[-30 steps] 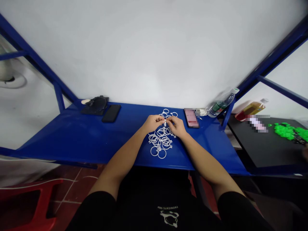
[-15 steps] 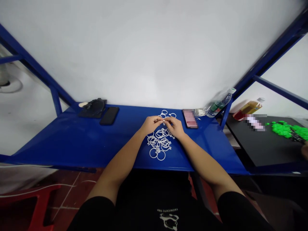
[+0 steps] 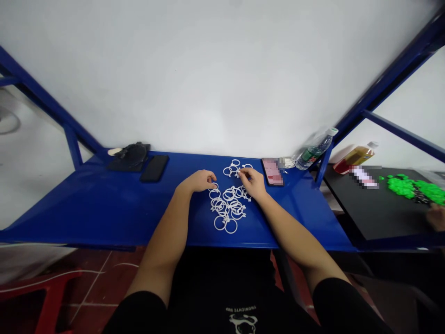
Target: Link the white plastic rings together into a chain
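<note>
My left hand [image 3: 202, 180] is over the upper left edge of a loose pile of white plastic rings [image 3: 227, 206]. Its fingers are curled but apart, and the thumb is at a white ring [image 3: 214, 186]; whether it touches that ring I cannot tell. My right hand [image 3: 253, 182] pinches a white ring [image 3: 234, 171] by a small knob between thumb and fingertips. Several more rings [image 3: 235, 163] lie beyond the hands, close to the wall. Small knobs or eyelets stick out from the rings in the pile.
A dark phone [image 3: 155, 168] and a black item [image 3: 130, 155] lie to the left on the blue table [image 3: 104, 204]. A lit phone [image 3: 273, 171], a white cable [image 3: 288, 162] and a water bottle [image 3: 316, 150] are at right. A co-worker's hand [image 3: 436, 215] is near green pieces [image 3: 401, 185].
My hands have parted. The left has moved left and slightly down to the pile's edge, while the right stays near its place with a ring. The view has shifted slightly.
</note>
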Tool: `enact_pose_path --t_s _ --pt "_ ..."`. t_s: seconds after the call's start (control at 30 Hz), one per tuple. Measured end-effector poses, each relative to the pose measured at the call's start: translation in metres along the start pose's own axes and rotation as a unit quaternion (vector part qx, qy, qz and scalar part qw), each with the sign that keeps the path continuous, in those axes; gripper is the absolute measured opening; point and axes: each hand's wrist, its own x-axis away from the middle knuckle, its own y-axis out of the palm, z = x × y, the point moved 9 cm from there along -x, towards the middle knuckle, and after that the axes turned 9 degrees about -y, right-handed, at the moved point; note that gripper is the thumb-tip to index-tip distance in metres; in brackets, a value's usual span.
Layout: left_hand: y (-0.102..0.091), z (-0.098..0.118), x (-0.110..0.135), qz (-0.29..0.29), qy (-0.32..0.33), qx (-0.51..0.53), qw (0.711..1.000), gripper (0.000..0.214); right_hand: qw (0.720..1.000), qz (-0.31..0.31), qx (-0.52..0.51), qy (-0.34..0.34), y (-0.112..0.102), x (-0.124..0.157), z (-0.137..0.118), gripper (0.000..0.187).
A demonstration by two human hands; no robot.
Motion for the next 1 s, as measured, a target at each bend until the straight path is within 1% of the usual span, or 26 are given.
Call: enact_pose_path --t_s 0.1,0.27,0.43,0.5,0.57,0.73,0.87,1.0 --pt "0.006 0.003 -0.004 0.007 -0.005 -0.038 0.999 0.022 1.000 -0.005 0.003 -0.003 0.001 0.000 0.000 0.021" --pt "0.007 0.006 -0.008 0.051 0.001 -0.063 0.997 0.013 1.000 -0.010 0.003 -0.003 0.003 0.000 0.000 0.023" --pt "-0.004 0.010 -0.006 0.136 0.024 -0.060 0.989 0.010 1.000 -0.013 0.007 -0.004 0.004 0.000 0.000 0.023" --pt "-0.010 0.014 -0.003 0.168 0.036 -0.042 0.984 0.011 1.000 -0.010 0.007 -0.003 0.003 0.000 0.001 0.024" --pt "-0.015 0.017 -0.001 0.186 0.038 -0.014 0.982 0.012 1.000 -0.005 0.007 0.000 0.002 0.000 0.002 0.024" --pt "-0.017 0.026 0.002 0.192 0.049 0.027 0.980 0.015 1.000 0.011 0.006 0.004 -0.001 -0.001 0.002 0.022" --pt "-0.016 0.032 0.002 0.193 0.078 0.022 0.978 0.028 1.000 0.015 0.004 0.009 -0.002 -0.001 0.003 0.021" --pt "-0.013 0.036 0.003 0.185 0.102 0.016 0.977 0.030 1.000 0.011 0.007 0.014 -0.001 -0.001 0.005 0.021"
